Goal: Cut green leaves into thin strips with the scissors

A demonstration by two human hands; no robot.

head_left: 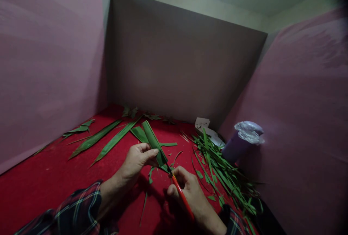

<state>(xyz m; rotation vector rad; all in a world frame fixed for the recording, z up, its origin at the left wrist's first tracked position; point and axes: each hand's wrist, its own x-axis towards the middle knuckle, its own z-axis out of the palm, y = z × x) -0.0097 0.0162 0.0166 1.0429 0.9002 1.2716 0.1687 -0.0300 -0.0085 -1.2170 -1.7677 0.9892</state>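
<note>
A folded strip of green leaf [152,139] is pinched between the thumb and fingers of my left hand [140,157], tilted with its upper end leaning left. My right hand [187,184] is closed around red-handled scissors [181,193]. Their dark blades point up and left and meet the lower end of the leaf strip; how far apart the blades are is hard to see. Behind and below the strip lie another wide leaf piece [139,133] and small green scraps on the red cloth [114,206].
Long leaves [116,142] lie at the left. A heap of thin leaf strips [225,171] spreads along the right, beside a purple roll-like object [236,148] topped with clear plastic. White paper [202,122] sits behind it. Pink walls [49,53] flank a grey back panel [179,61].
</note>
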